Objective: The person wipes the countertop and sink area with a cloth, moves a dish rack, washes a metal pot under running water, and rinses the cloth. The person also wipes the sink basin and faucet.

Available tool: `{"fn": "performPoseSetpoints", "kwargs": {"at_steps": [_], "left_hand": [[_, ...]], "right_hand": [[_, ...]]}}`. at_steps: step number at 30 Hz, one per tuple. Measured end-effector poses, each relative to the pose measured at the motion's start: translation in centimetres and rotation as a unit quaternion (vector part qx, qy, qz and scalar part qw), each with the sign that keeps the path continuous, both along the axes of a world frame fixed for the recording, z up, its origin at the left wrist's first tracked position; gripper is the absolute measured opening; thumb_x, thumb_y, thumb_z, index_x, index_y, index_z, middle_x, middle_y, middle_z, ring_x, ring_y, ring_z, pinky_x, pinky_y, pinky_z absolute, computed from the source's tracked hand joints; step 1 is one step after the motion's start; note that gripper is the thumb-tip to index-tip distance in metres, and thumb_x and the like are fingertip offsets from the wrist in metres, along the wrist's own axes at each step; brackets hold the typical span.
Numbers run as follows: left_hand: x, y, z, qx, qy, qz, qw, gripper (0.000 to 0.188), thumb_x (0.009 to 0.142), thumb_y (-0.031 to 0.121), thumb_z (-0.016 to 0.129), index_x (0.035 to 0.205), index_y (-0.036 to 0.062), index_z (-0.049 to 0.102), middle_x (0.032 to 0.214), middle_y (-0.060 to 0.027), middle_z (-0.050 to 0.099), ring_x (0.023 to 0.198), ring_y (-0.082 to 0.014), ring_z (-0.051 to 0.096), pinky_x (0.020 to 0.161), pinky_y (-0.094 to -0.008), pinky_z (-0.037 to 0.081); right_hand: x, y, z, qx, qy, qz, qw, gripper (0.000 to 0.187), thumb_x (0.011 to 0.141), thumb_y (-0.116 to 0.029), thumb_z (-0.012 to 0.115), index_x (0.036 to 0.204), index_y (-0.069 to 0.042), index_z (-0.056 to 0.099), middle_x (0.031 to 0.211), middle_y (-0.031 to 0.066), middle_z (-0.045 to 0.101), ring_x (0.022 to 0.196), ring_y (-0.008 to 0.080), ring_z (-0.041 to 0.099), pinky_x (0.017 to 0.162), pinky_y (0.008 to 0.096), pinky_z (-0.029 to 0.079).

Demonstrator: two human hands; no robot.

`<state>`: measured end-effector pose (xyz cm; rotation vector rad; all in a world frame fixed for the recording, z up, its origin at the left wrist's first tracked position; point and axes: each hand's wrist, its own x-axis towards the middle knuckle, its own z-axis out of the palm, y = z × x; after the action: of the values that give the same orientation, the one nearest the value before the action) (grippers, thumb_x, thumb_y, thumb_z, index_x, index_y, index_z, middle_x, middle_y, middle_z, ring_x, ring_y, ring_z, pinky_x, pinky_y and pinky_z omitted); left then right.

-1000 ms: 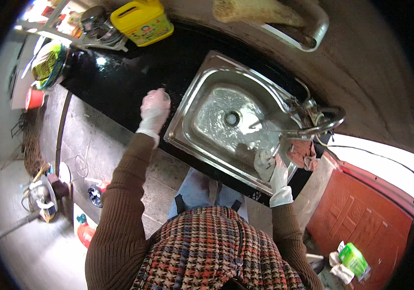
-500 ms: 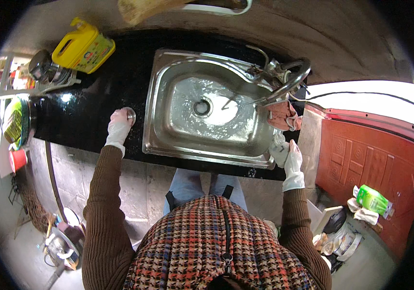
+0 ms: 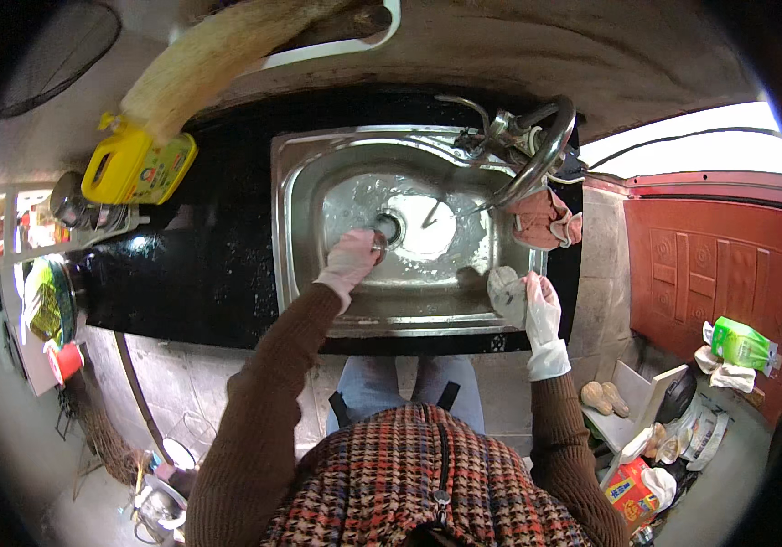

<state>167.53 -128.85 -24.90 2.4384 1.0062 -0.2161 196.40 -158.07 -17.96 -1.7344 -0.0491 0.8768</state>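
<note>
The stainless steel sink [image 3: 286, 273] has a shiny wet bottom with a round drain [image 3: 391, 226] in it. My left hand [image 3: 352, 260], in a whitish glove, reaches into the sink just beside the drain. Its fingers are closed on a small round shiny piece [image 3: 379, 244], mostly hidden by the hand. At the sink's right front corner my right hand [image 3: 543, 305], also gloved, pinches a grey rag [image 3: 507, 294]. The curved metal faucet [image 3: 550, 150] arches over the sink's right side. A pink cloth [image 3: 546, 221] lies at the right rim below it.
A yellow jug [image 3: 140, 169] stands at the back left of the black counter [image 3: 199, 283]. Bowls [image 3: 85, 205] and a green-filled container [image 3: 49, 301] sit at the far left. A red door [image 3: 701, 264] is on the right, with a green package [image 3: 739, 345] beside it.
My left hand has moved from the counter left of the sink into it, carrying the small round piece to the drain. My right hand has brought the rag slightly left, over the corner.
</note>
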Motion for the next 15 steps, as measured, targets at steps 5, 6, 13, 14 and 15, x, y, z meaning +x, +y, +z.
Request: {"fn": "performPoseSetpoints", "kwargs": {"at_steps": [5, 6, 13, 14, 15], "left_hand": [[4.0, 0.9, -9.2, -0.001, 0.038, -0.013, 0.999, 0.030, 0.096, 0.028, 0.070, 0.114, 0.0049, 0.063, 0.107, -0.0212, 0.068, 0.100, -0.0379, 0.070, 0.080, -0.0499, 0.060], [4.5, 1.1, -10.7, 0.002, 0.037, -0.002, 0.999, 0.027, 0.096, 0.024, 0.068, 0.113, 0.0028, 0.065, 0.108, -0.0221, 0.069, 0.101, -0.0380, 0.072, 0.081, -0.0487, 0.061], [6.1, 1.1, -17.2, -0.075, 0.170, 0.038, 0.982, 0.033, 0.100, 0.023, 0.064, 0.127, 0.0037, 0.062, 0.121, -0.0238, 0.068, 0.112, -0.0405, 0.069, 0.090, -0.0502, 0.058], [6.1, 1.0, -17.5, -0.066, 0.175, 0.042, 0.981, 0.033, 0.100, 0.022, 0.065, 0.126, 0.0031, 0.062, 0.123, -0.0240, 0.068, 0.114, -0.0401, 0.068, 0.091, -0.0502, 0.058], [6.1, 0.9, -17.8, -0.074, 0.180, 0.043, 0.980, 0.033, 0.099, 0.022, 0.065, 0.126, 0.0026, 0.062, 0.125, -0.0242, 0.067, 0.116, -0.0397, 0.067, 0.092, -0.0501, 0.058]], "right_hand": [[-1.9, 0.6, -0.2, 0.009, -0.049, 0.057, 0.997, 0.022, 0.111, -0.023, 0.061, 0.097, -0.007, 0.068, 0.089, -0.0073, 0.063, 0.080, 0.0005, 0.051, 0.073, 0.0189, 0.042], [-2.2, 0.7, -0.2, -0.020, -0.028, 0.053, 0.998, 0.021, 0.111, -0.020, 0.059, 0.097, -0.007, 0.067, 0.088, -0.0072, 0.063, 0.080, 0.0007, 0.051, 0.074, 0.0187, 0.041], [-2.7, 1.0, 0.4, -0.005, -0.022, 0.069, 0.997, 0.018, 0.109, -0.019, 0.061, 0.097, -0.007, 0.066, 0.088, -0.0070, 0.061, 0.080, 0.0008, 0.050, 0.072, 0.0188, 0.041], [-2.7, 1.0, 0.5, -0.016, -0.015, 0.060, 0.998, 0.017, 0.109, -0.018, 0.061, 0.097, -0.007, 0.065, 0.088, -0.0069, 0.061, 0.080, 0.0008, 0.051, 0.072, 0.0190, 0.041], [-2.7, 1.1, 0.5, -0.025, -0.002, 0.055, 0.998, 0.017, 0.109, -0.018, 0.062, 0.097, -0.007, 0.065, 0.088, -0.0068, 0.060, 0.081, 0.0009, 0.051, 0.072, 0.0192, 0.042]]}}
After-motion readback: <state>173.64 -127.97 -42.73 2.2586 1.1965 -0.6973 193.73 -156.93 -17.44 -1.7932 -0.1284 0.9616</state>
